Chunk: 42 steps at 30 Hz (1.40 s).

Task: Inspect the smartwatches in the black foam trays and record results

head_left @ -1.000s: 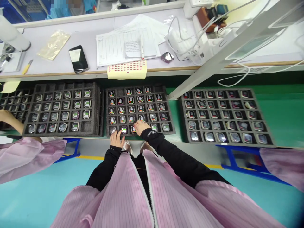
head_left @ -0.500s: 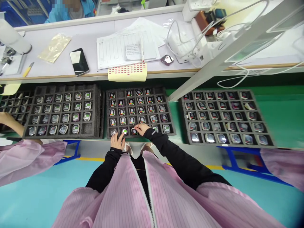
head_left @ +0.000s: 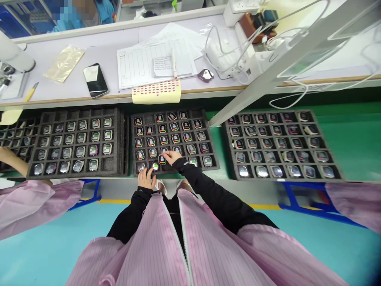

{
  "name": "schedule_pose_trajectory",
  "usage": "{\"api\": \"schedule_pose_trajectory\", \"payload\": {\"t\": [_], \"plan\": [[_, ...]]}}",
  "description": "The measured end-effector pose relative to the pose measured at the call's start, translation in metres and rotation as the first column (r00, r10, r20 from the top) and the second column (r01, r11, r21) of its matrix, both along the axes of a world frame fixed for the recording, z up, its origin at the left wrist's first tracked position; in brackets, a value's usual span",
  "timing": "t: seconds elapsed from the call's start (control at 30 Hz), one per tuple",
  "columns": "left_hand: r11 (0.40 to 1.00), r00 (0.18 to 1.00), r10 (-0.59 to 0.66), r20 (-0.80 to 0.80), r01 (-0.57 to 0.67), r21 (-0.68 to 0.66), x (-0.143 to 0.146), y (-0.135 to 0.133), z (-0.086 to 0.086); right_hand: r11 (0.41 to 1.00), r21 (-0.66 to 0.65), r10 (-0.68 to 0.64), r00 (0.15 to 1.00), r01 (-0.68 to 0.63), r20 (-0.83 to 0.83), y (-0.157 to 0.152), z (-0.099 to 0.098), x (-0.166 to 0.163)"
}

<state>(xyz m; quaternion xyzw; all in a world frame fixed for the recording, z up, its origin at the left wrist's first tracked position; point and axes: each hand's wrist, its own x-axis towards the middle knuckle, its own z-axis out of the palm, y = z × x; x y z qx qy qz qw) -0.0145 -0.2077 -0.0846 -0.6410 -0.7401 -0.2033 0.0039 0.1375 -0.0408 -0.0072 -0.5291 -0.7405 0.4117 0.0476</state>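
I'm pinching a watch [head_left: 162, 159] in my right hand [head_left: 172, 156], fingers drawn narrow around its case, screen facing up. It's sitting over the front rows of the middle tray [head_left: 204, 115], left of centre. I can't tell whether it's clear of its pocket. My right arm, in a black sleeve, is reaching in from the right and crossing the tray's front edge, with the wrist bending leftward. My left hand [head_left: 147, 178] is lying loosely open, palm down, over the tray's front-left corner, gripping nothing. Its fingertips are touching a green-lit watch [head_left: 155, 166] in the tray's front row, just beside the one I'm pinching. More watches are filling the tray's other pockets, and the desk [head_left: 98, 43] is running along beyond the tray's far edge.
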Motion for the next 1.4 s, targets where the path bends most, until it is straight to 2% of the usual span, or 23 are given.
{"api": "schedule_pose_trajectory", "payload": {"t": [0.1,0.17,0.33,0.4,0.5,0.63,0.8,0.9,1.03,1.2,1.4], "plan": [[1.000,1.000,0.001,0.005,-0.001,-0.005,-0.001,0.001,0.001,0.998,0.070,-0.006,0.999,0.003,0.043,0.003,0.001,-0.002],[1.000,1.000,-0.015,0.016,0.015,-0.015,-0.002,0.001,0.003,0.992,0.119,-0.044,0.998,0.039,0.040,0.006,0.004,0.009],[1.000,1.000,-0.015,0.028,0.015,0.007,-0.003,0.003,0.004,0.958,0.133,-0.258,0.966,0.252,0.023,0.001,0.009,0.068],[1.000,0.999,-0.014,0.029,0.013,0.023,-0.003,0.004,0.002,0.952,0.119,-0.288,0.957,0.283,0.025,-0.010,0.009,0.089],[1.000,0.999,-0.005,0.043,0.004,0.026,-0.002,0.005,0.001,0.949,0.221,-0.234,0.972,0.227,0.008,-0.035,0.003,0.103],[1.000,0.999,0.017,0.043,-0.018,0.017,-0.001,0.008,0.007,0.902,0.421,-0.113,0.994,0.099,0.008,-0.072,-0.008,0.098],[1.000,0.999,0.005,0.050,-0.006,0.007,-0.001,0.012,0.022,0.882,0.463,-0.125,0.991,0.089,0.049,-0.093,-0.018,0.089],[0.999,0.996,0.040,0.085,-0.038,-0.027,-0.003,0.019,0.027,0.878,0.464,-0.159,0.986,0.116,0.055,-0.090,-0.026,0.089],[0.986,0.978,0.155,0.137,-0.144,-0.087,-0.003,0.029,0.031,0.862,0.455,-0.274,0.961,0.225,0.045,-0.077,-0.034,0.101],[0.983,0.975,0.172,0.143,-0.160,-0.092,-0.006,0.038,0.033,0.810,0.451,-0.439,0.898,0.375,0.041,-0.061,-0.037,0.129],[0.975,0.973,0.219,0.079,-0.215,-0.052,-0.004,0.043,0.032,0.813,0.419,-0.473,0.878,0.404,0.072,-0.042,-0.037,0.155]]}}
